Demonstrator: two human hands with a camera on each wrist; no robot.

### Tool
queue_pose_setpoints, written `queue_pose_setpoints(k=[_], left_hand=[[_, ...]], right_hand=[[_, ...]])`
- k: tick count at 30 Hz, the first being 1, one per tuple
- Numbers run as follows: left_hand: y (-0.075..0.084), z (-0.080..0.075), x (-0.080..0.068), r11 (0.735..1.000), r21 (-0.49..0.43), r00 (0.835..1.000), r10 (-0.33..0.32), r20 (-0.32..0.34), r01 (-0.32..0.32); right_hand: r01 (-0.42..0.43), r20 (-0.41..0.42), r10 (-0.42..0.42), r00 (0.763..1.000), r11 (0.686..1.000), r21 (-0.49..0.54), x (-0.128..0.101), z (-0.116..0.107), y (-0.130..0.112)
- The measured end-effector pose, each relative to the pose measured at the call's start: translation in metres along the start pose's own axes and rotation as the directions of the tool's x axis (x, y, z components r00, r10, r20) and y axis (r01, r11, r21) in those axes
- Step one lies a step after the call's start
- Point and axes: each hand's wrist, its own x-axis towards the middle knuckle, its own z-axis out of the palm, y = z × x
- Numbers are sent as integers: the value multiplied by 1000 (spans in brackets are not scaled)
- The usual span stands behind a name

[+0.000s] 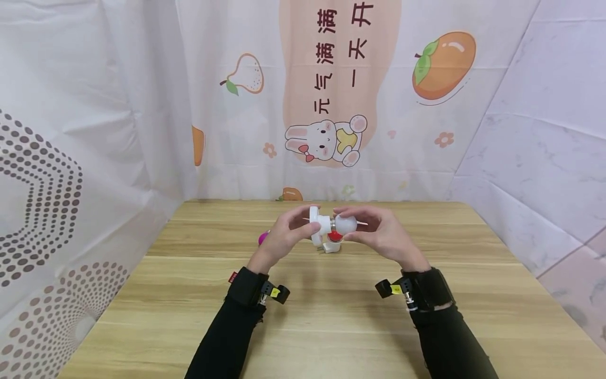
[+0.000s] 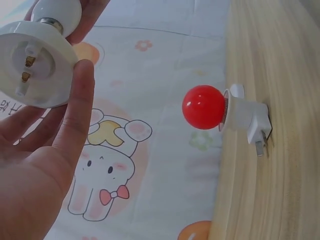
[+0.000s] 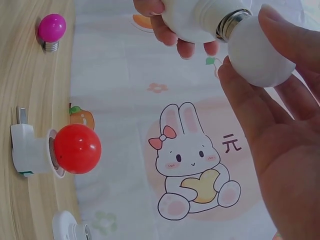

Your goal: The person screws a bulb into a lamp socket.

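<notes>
Two hands meet above the table's far middle, left hand (image 1: 284, 238) pinching the white lamp socket (image 1: 318, 225), right hand (image 1: 381, 233) curled round the white bulb (image 1: 345, 225) screwed into it, red bulb (image 3: 77, 148) in its adapter beneath, pink bulb (image 3: 52, 28) left, "元气满满一天" on the backdrop (image 1: 326, 63), bare wood nearer.

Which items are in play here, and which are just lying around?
In play:
- white bulb, held by right hand
- white socket, held by left hand

Lying about on the table:
- red bulb in a plug adapter
- pink bulb
- another white fitting
</notes>
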Motion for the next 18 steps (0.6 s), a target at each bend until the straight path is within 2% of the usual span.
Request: queue_pose_setpoints(k=[8, 18], left_hand=[[0, 0, 1, 999, 48, 1000, 2, 9, -2], [0, -1, 0, 1000, 4, 1000, -2, 14, 2]], right_hand=[[-36, -19, 35, 999, 999, -28, -1, 0, 3], [-32, -21, 31, 999, 999, -30, -2, 0, 5]])
